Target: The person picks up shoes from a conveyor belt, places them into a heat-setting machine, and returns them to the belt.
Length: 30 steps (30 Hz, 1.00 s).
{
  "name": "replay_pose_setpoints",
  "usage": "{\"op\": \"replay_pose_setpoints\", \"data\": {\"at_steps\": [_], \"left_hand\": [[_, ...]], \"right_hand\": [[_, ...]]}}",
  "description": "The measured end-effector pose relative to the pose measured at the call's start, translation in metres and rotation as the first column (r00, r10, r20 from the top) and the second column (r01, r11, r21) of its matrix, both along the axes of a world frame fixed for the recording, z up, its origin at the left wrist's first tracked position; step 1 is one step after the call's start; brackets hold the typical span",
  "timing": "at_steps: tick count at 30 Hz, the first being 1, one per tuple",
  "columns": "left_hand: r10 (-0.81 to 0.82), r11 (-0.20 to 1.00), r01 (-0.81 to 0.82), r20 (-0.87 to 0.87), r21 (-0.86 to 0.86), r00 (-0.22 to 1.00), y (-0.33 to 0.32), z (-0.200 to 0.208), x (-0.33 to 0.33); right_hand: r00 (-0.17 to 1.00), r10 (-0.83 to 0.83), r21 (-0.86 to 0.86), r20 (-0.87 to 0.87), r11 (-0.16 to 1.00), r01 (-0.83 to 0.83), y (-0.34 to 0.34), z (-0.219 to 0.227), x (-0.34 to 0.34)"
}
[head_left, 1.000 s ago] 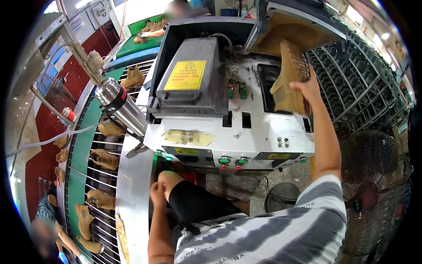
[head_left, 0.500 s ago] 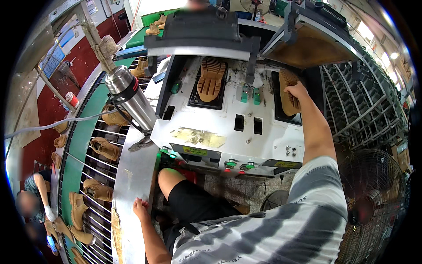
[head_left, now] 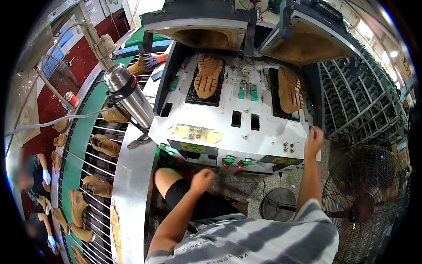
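My left hand (head_left: 202, 180) is raised over my lap in front of the machine, its fingers curled into a fist with nothing showing in it. Near the right front edge of the white machine (head_left: 211, 125), my right hand (head_left: 314, 140) is also closed, and I see nothing in it. A tan ridged shoe sole (head_left: 208, 77) rests tread up on the left black pad. A second tan sole (head_left: 289, 90) lies tread up on the right pad. Above them, the left lid (head_left: 198, 33) and the right lid (head_left: 310, 42) both stand raised.
To the left, a roller conveyor (head_left: 90, 171) carries several tan shoes, with a steel thermos (head_left: 129, 97) beside it. A gloved hand (head_left: 154, 60) reaches to a shoe at its far end. Co-workers are at far left. A caged fan (head_left: 365, 207) and racks (head_left: 360, 101) stand right.
My right hand has let go of the right sole and drawn back toward me. My left hand has moved right from beside the conveyor. The left lid has swung up, and a gloved hand has appeared.
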<state>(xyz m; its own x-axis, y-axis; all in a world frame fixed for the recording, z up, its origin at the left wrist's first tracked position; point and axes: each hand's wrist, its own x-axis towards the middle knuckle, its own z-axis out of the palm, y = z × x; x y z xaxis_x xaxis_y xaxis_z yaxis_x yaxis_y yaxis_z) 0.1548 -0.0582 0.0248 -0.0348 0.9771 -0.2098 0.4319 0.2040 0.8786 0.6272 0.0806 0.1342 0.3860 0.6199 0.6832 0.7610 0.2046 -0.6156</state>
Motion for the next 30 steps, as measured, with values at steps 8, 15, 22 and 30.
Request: {"op": "replay_pose_setpoints", "data": {"at_steps": [8,15,22,30], "left_hand": [[-0.493,0.855,0.505,-0.119,0.119,0.862,0.061,-0.028,0.134],[-0.097,0.986,0.085,0.081,0.144,0.992,0.02,-0.033,0.04],[0.579,0.795,-0.599,0.175,0.097,0.796,-0.055,-0.025,-0.151],[0.857,0.402,-0.915,0.342,0.028,0.387,-0.181,-0.011,-0.255]], "right_hand": [[-0.15,-0.117,-0.069,-0.982,0.954,-0.292,-0.139,-0.098,0.038],[0.896,0.328,-0.947,-0.3,-0.218,-0.237,-0.17,-0.222,0.005],[0.052,0.764,-0.406,-0.643,-0.283,-0.869,-0.046,0.009,-0.313],[0.974,0.217,-0.565,-0.066,0.796,-0.216,0.203,0.096,-0.426]]}}
